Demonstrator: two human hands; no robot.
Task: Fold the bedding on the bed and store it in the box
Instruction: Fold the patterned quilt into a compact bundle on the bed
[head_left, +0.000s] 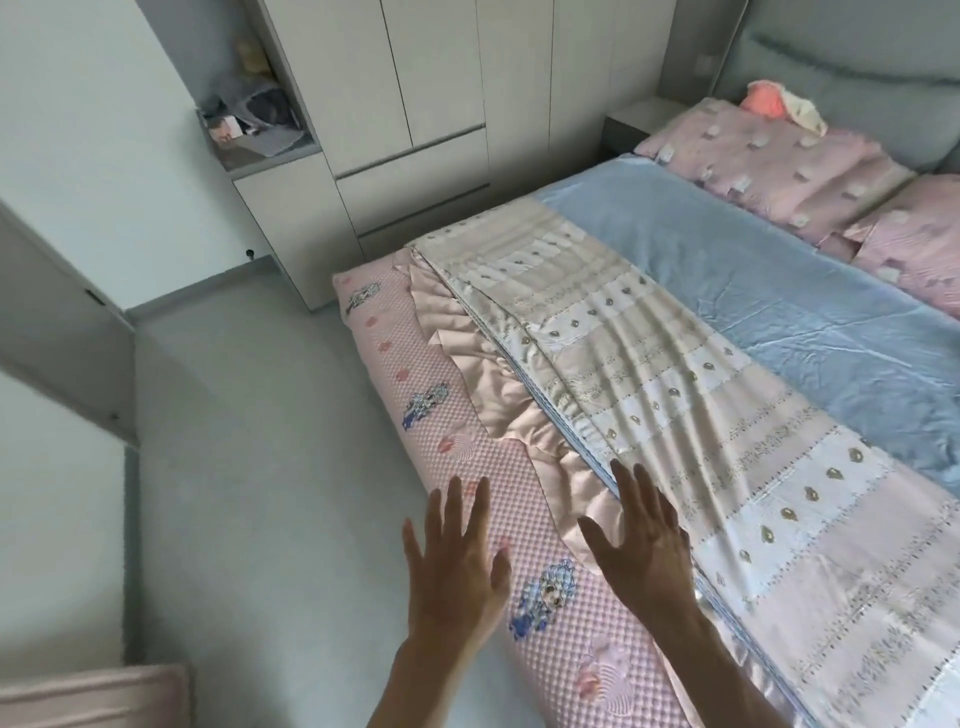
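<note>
The quilt (675, 374) runs off the right and bottom edges, the shelf clutter (254, 122) is too blurred to name, and a pink thing (93, 696) at bottom left is cut off by the frame.

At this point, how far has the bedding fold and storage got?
Done: the patterned quilt lies folded lengthwise into a strip, its satin ruffle stacked along the bed's edge. In hand: the left hand and right hand are open over the near end, gripping nothing. Left: the crosswise folds and storing; no box is in view.
</note>
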